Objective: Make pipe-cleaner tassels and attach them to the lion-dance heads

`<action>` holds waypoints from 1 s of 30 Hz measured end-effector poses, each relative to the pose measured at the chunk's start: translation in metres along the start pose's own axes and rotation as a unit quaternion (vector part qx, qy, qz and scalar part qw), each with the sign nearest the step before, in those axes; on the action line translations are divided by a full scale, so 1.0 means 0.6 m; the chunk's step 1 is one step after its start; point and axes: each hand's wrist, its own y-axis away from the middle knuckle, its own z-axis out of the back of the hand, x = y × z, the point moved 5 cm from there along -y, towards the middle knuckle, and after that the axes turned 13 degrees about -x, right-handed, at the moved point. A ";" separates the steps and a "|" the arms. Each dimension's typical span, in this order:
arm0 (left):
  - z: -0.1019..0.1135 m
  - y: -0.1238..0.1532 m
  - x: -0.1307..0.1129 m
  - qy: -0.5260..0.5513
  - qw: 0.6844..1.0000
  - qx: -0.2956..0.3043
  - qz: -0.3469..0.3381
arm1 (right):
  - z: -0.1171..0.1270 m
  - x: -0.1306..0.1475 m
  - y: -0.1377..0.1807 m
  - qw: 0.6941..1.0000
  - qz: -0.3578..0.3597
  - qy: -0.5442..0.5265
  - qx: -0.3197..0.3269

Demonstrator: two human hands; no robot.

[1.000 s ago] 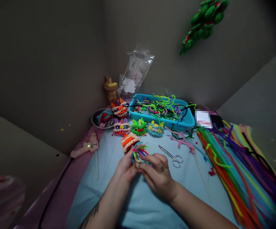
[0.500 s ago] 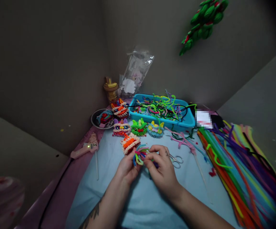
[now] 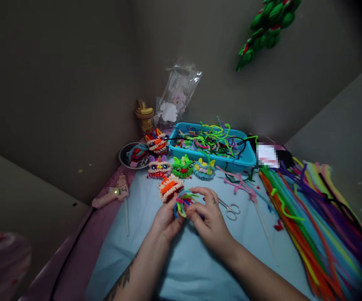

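Note:
A small bundle of multicoloured pipe cleaners, bent into loops of blue, green, yellow and pink, is held between my hands above the blue cloth. My left hand is closed around its left side. From the right, my right hand pinches the bundle's strands between thumb and fingers. Just beyond my left fingertips lies an orange and cream pipe-cleaner figure. Behind it sit a purple-eared figure, a green one and a light blue one. Scissors lie partly behind my right hand.
A blue tray of pipe-cleaner scraps stands at the back. Many long pipe cleaners are spread at the right. On the left are a pink glue gun with a cord and a metal bowl. A pink piece on a stick lies right of centre.
My right hand has shifted slightly left and its index finger has extended over the bundle. More of the scissors shows. My left hand stays nearly in place.

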 end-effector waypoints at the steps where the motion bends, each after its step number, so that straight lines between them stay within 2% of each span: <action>1: -0.001 0.001 0.000 -0.002 1.000 -0.001 0.001 | 0.001 -0.002 0.000 1.000 -0.006 -0.001 -0.004; 8: 0.001 0.001 0.000 -0.003 0.999 -0.016 0.028 | 0.027 -0.007 0.002 0.998 -0.010 -0.034 -0.052; 13: 0.003 -0.005 0.002 0.000 0.999 0.006 0.047 | 0.020 0.001 0.007 1.000 0.015 -0.010 -0.023; 21: 0.002 -0.002 0.002 0.004 1.000 -0.006 0.002 | -0.003 0.001 0.006 0.999 0.010 0.027 0.014; 25: -0.001 -0.001 0.002 0.012 1.000 0.008 -0.003 | -0.008 -0.004 0.009 0.999 -0.008 0.033 0.037; 30: -0.003 0.001 0.000 0.008 1.000 0.015 0.023 | 0.014 -0.004 0.007 1.000 -0.009 0.010 -0.010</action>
